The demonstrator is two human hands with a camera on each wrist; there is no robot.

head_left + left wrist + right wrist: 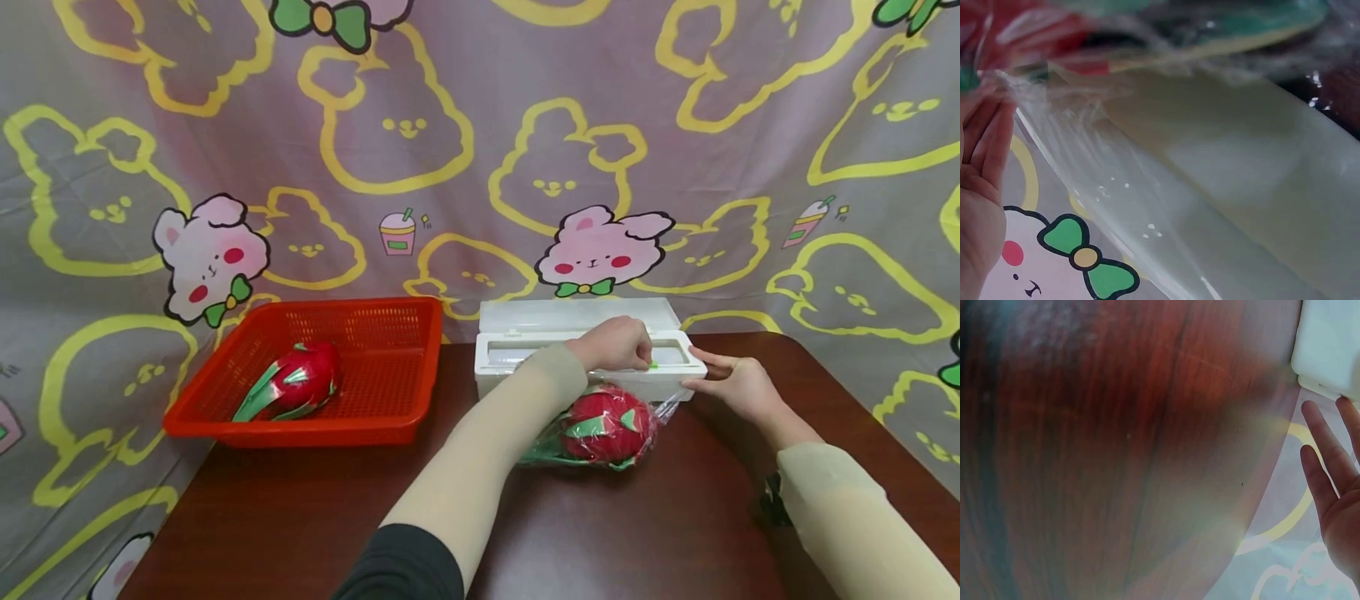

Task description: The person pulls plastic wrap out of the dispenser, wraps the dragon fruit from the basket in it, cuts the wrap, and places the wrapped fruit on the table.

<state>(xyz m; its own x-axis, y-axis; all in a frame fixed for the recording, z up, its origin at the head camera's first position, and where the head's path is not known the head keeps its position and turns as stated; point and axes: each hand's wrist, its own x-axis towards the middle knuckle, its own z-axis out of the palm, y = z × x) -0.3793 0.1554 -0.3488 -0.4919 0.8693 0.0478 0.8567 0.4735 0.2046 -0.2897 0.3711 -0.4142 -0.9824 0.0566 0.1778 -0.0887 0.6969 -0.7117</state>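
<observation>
A white cling-film dispenser point(498, 379) stands at the back of the table with its lid point(577, 315) open. My left hand point(618, 343) reaches over its front rail, fingers curled onto a small green slider point(652, 365). Straight fingers of my right hand point(727, 379) touch the box's right end point(1329, 344). Just in front of the box lies a red dragon fruit point(607, 425) wrapped in clear film. In the left wrist view, clear film point(1147, 206) stretches past my left hand point(982, 162). My right hand point(1332, 487) shows an open palm in its wrist view.
A red mesh basket point(390, 333) at the left holds a second dragon fruit point(300, 379). The dark wooden table point(300, 508) ends at a rounded right corner. A bunny-print cloth point(480, 167) hangs behind.
</observation>
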